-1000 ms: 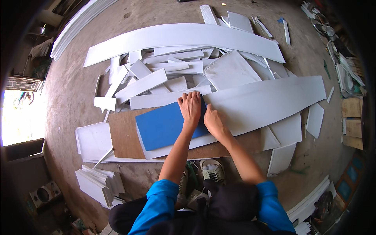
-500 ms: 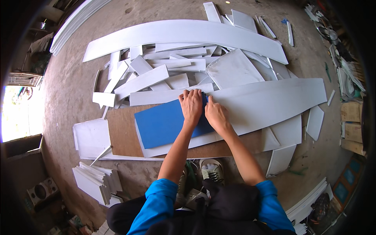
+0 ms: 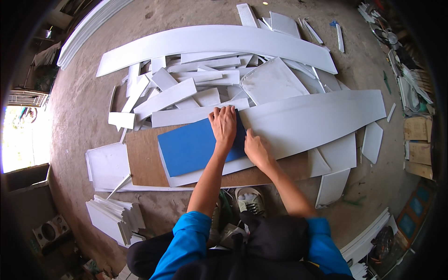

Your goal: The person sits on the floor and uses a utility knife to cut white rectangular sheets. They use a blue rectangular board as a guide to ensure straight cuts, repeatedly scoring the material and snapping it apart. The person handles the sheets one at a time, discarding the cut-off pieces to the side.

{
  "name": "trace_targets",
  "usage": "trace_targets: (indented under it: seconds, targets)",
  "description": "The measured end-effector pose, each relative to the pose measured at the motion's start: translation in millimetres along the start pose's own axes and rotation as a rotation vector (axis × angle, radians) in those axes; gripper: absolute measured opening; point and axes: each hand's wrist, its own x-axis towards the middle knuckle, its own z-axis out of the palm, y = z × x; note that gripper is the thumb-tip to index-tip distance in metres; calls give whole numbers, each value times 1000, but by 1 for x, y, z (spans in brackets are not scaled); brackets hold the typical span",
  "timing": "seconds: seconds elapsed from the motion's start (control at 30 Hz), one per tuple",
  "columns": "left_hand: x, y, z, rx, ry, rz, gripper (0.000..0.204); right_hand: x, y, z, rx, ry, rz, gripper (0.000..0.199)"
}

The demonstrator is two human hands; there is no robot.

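A flat blue rectangular board (image 3: 186, 147) lies on a long white foam-like panel (image 3: 317, 114) with a tapered right end. My left hand (image 3: 224, 125) bears down on the blue board, its fingers bent over the far edge. Just beyond the board's right edge, my right hand (image 3: 257, 148) is closed in a pinch against the white panel. Whatever its fingers hold is hidden from view. Under the white panel is a brown wooden board (image 3: 147, 156), which rests on another white sheet (image 3: 109, 163).
Beyond my hands lies a pile of white offcuts (image 3: 186, 91), with a long curved white strip (image 3: 214, 42) across it. A stack of white pieces (image 3: 112, 219) stands near left. Cardboard boxes (image 3: 417, 142) are at the right, a speaker (image 3: 50, 231) at lower left.
My right hand has slid toward me along the blue board's right edge. My left hand stays on the board. The view has shifted slightly.
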Motion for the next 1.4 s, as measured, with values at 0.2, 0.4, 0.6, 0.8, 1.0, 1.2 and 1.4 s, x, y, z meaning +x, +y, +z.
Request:
trace_targets:
  seconds: [0.2, 0.4, 0.6, 0.8, 1.0, 1.2, 1.4]
  targets:
    - [0, 2, -9, -54, -123, -34, 25, -1, -6, -22, -44, 60, -36, 20]
    - [2, 2, -6, -52, -130, -39, 25, 37, -10, -13, -61, 102, -36, 19]
    - [0, 1, -7, -33, -157, -56, 25, 42, -14, -9, -23, 18, -7, 22]
    - [0, 5, -4, -25, -104, -32, 25, 31, -5, 0, 134, 13, 29, 21]
    - [0, 1, -6, 2, -93, -35, 25, -51, 11, 3, 56, -196, 76, 23]
    - [2, 0, -7, -50, -76, -25, 25, -52, 7, -36, -30, -176, -16, 22]
    - [1, 1, -1, -86, -40, -20, 25, 15, -9, -35, -4, 52, -31, 24]
